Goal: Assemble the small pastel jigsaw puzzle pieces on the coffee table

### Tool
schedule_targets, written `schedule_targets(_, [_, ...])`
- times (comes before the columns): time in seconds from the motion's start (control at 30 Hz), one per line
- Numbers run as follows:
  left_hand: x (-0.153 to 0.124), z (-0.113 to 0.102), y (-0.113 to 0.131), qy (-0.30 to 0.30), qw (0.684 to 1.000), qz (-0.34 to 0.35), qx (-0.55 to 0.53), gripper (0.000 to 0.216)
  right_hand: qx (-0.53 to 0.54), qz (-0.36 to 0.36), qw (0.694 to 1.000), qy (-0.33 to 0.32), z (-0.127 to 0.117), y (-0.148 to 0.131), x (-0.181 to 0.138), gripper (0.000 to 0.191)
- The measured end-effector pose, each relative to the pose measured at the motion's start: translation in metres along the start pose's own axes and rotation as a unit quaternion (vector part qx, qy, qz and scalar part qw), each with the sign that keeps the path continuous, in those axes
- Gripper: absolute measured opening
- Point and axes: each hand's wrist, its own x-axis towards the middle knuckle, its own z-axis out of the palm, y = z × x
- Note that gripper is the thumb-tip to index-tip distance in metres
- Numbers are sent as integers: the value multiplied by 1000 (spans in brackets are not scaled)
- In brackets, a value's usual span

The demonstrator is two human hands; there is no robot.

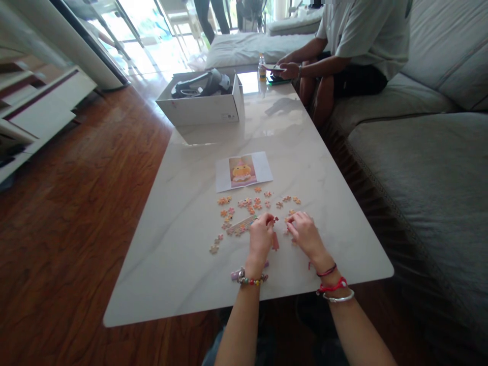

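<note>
My left hand (261, 234) is closed in a pinch, with a small dark-red puzzle piece (276, 219) at its fingertips. To its right, my right hand (305, 233) curls low over the table, fingertips together beside a few loose pieces; what they grip is hidden. A joined reddish strip of puzzle (275, 242) lies between the hands. Left of my left hand runs a longer joined strip (241, 224), partly covered by that hand. Loose orange and pink puzzle pieces (257, 203) are scattered beyond both hands. A sheet with a printed picture (243, 171) lies behind them.
Everything rests on a white marbled table (160, 264). Purple items (236, 275) sit partly under my left wrist. A white box (206, 111) holding grey equipment stands at the far end, near a small bottle (262, 68). Another person (366, 40) sits on the sofa (423, 147) at right.
</note>
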Motion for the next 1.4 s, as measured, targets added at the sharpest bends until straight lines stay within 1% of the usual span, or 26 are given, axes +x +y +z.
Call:
schedule_targets(0.07, [-1, 2, 1, -2, 1000, 18, 19, 15, 28, -7, 1000, -7, -7, 10, -1, 11])
schedule_targets(0.2, [-2, 8, 3, -1, 997, 49, 59, 19, 51, 17, 999, 11, -15, 19, -2, 15])
schedule_targets(0.33, [-4, 7, 8, -19, 995, 55, 76, 21, 42, 19, 999, -8, -10, 12, -1, 18])
schedule_targets(0.47, [-7, -2, 12, 2, 997, 58, 58, 22, 6, 38, 999, -18, 0, 6, 0, 9])
schedule_targets(0.53, [-8, -7, 11, 11, 997, 61, 43, 20, 14, 50, 999, -13, 1, 6, 0, 6])
schedule_targets(0.63, [-8, -14, 6, 8, 998, 57, 24, 18, 64, 69, 996, 6, -2, 7, 1, 6])
schedule_targets(0.73, [-7, -22, -3, -7, 998, 54, 14, 19, 140, 74, 987, 20, -9, 1, 2, 10])
schedule_targets(0.8, [-7, -28, -9, -6, 999, 50, 18, 21, 189, 58, 980, 12, -10, -6, 3, 11])
schedule_targets(0.87, [-9, -32, -14, -11, 998, 45, 30, 19, 214, 31, 976, 0, -8, -12, 4, 13])
schedule_targets(0.97, [-13, -35, -19, -51, 996, 46, 50, 15, 202, -4, 979, -20, 2, -19, 5, 18])
schedule_targets(1.03, [-16, -34, -21, -69, 994, 49, 63, 17, 179, -15, 983, -36, 9, -22, 6, 19])
schedule_targets(1.2, [-18, -35, -21, -83, 990, 60, 93, 20, 137, -17, 988, -66, 15, -26, 8, 17])
schedule_targets(1.4, [-19, -37, -20, -95, 986, 65, 121, 22, 105, -11, 992, -72, 16, -30, 9, 18])
